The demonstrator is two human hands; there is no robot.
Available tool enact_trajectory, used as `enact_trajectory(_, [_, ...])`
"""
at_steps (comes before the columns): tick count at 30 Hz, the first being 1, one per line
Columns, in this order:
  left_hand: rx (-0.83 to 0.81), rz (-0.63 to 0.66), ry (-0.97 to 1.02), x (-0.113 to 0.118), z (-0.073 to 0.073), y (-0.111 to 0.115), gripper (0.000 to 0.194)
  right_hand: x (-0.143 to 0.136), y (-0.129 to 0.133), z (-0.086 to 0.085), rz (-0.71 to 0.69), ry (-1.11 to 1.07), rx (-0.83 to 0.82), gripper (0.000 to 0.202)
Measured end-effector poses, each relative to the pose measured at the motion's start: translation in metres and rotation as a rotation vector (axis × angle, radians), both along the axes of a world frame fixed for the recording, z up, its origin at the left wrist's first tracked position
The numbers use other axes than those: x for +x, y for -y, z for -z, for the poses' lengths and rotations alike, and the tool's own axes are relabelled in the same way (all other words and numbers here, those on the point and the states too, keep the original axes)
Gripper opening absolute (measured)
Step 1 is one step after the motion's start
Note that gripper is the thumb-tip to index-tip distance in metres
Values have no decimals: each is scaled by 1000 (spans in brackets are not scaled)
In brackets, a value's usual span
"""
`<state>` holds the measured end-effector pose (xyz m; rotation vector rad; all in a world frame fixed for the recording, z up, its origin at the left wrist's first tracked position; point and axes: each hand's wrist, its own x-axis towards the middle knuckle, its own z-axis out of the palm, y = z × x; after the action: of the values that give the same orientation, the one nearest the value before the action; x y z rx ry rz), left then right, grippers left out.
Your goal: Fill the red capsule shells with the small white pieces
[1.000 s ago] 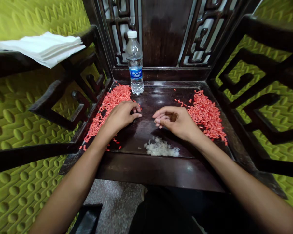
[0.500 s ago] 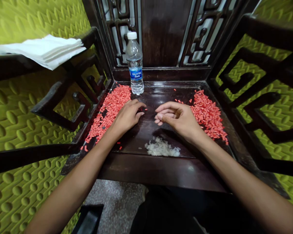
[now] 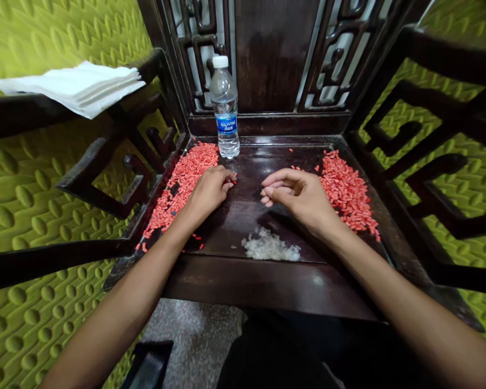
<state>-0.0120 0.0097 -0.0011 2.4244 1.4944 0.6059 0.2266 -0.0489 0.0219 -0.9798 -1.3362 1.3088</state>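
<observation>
Head view: small red pieces (image 3: 198,156) lie in 2 heaps on the seat (image 3: 267,162), probably light, stiff and best pinched across their sides, while left hand (image 3: 211,188) and right hand (image 3: 302,197) curl their fingers, whether clamped on anything I cannot tell.

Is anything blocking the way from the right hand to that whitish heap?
Nothing visible does: only bare dark wood lies between the right hand and the heap of whitish pieces. The Aquafina bottle stands farther back.
</observation>
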Motion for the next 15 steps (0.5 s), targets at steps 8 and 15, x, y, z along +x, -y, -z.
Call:
enact_trajectory(8, [18, 40, 8, 3, 2, 2, 11, 0, 0, 1, -1, 11, 15, 30])
enact_trajectory(15, [35, 93, 30, 4, 5, 2, 9, 0, -3, 3, 8, 32, 54, 26])
